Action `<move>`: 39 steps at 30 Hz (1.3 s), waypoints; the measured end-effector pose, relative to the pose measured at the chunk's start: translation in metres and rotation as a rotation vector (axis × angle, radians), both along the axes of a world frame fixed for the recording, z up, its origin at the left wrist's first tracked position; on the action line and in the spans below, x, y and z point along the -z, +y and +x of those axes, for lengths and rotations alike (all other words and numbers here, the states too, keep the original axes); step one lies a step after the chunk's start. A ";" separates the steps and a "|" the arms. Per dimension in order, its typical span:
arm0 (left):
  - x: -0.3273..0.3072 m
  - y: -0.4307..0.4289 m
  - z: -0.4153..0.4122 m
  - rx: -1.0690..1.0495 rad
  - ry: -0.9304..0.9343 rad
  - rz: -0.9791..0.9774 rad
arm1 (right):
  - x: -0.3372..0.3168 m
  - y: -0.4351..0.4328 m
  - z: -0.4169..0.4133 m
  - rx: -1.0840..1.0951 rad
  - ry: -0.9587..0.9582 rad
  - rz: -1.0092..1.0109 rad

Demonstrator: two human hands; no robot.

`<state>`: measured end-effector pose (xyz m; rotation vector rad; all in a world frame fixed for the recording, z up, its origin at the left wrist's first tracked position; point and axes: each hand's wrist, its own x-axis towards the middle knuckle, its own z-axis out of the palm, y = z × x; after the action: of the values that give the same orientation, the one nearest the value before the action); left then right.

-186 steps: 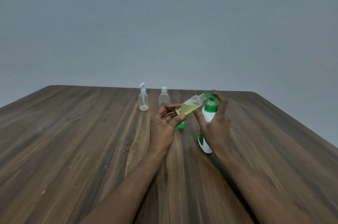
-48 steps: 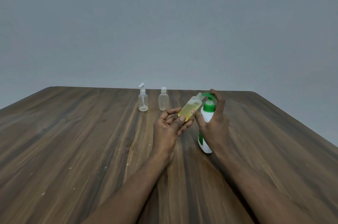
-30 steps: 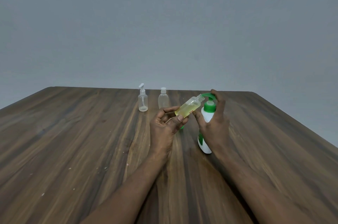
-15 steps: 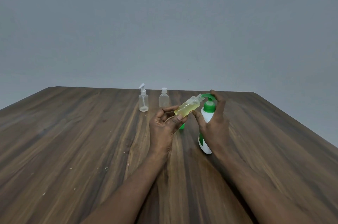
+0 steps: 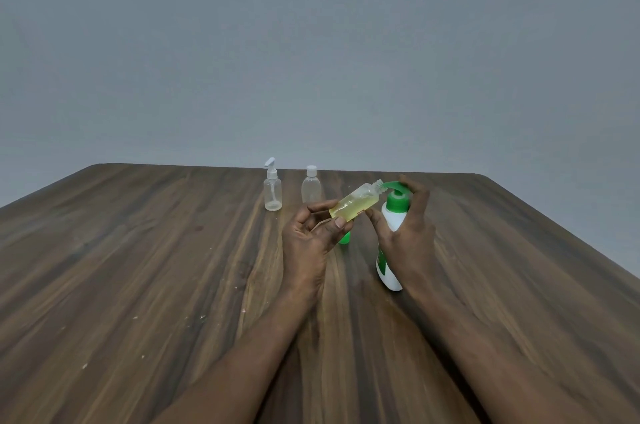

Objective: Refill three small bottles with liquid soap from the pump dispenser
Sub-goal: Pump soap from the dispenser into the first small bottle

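My left hand (image 5: 310,243) holds a small clear bottle (image 5: 355,204) tilted, its open neck up against the green spout of the pump dispenser (image 5: 393,215). Yellow soap fills the bottle's lower part. My right hand (image 5: 408,236) wraps the white dispenser, with fingers on top of the green pump head. A green cap (image 5: 344,237) lies on the table, half hidden behind my left fingers. Further back stand two clear bottles: a small pump bottle (image 5: 272,189) and a white-capped bottle (image 5: 311,185).
The dark wooden table (image 5: 138,267) stretches wide on both sides, its far edge just behind the two standing bottles. A plain grey wall rises beyond. A few pale specks dot the wood near the left forearm.
The held bottle dipped from a steeper tilt to a flatter one against the spout over the last 1.6 seconds. The right hand stays on the pump head. The standing bottles have not moved.
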<state>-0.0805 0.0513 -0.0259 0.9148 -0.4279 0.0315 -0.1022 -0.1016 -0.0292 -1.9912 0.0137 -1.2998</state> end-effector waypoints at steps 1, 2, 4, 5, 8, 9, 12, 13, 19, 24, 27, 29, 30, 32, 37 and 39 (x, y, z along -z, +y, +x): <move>0.000 0.000 0.000 0.008 0.000 -0.003 | 0.000 0.000 0.000 -0.008 0.006 0.000; 0.001 -0.001 0.000 0.020 0.002 -0.006 | 0.000 0.000 -0.001 -0.017 0.014 -0.001; 0.002 -0.002 0.000 0.060 0.012 -0.024 | 0.002 0.000 -0.002 -0.021 0.025 -0.006; 0.003 -0.003 0.000 0.086 0.027 -0.045 | 0.002 0.000 -0.002 -0.022 0.029 -0.006; 0.005 -0.008 0.000 0.157 0.105 -0.114 | 0.002 -0.001 -0.003 -0.014 0.035 -0.005; 0.006 -0.010 -0.001 0.186 0.134 -0.144 | 0.002 -0.001 -0.003 -0.009 0.036 -0.010; 0.007 -0.015 -0.003 0.292 0.232 -0.264 | 0.003 -0.001 -0.003 -0.021 0.040 0.006; 0.007 -0.016 -0.004 0.320 0.265 -0.299 | 0.003 -0.001 -0.004 -0.025 0.038 0.010; 0.008 -0.016 0.000 0.387 0.352 -0.348 | 0.004 -0.003 -0.004 -0.015 0.027 0.016; 0.011 -0.016 0.003 0.404 0.363 -0.351 | 0.004 -0.004 -0.003 -0.002 0.024 0.007; 0.013 -0.016 0.005 0.402 0.359 -0.357 | 0.005 -0.004 -0.002 0.003 0.030 0.013; 0.013 -0.015 0.006 0.403 0.353 -0.362 | 0.004 -0.004 -0.003 0.001 0.028 0.025; 0.013 -0.014 0.006 0.406 0.350 -0.369 | 0.004 -0.004 -0.004 -0.001 0.028 0.025; 0.011 -0.010 0.007 0.402 0.345 -0.378 | 0.003 -0.003 -0.006 -0.005 0.026 0.025; 0.008 -0.002 0.013 0.345 0.341 -0.362 | 0.001 0.001 -0.008 0.006 0.042 0.097; 0.008 0.001 0.014 0.341 0.332 -0.365 | 0.001 0.000 -0.008 0.000 0.045 0.113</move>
<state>-0.0669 0.0523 -0.0336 0.4661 -0.2508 -0.3402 -0.1105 -0.1013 -0.0297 -1.9241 0.1064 -1.2273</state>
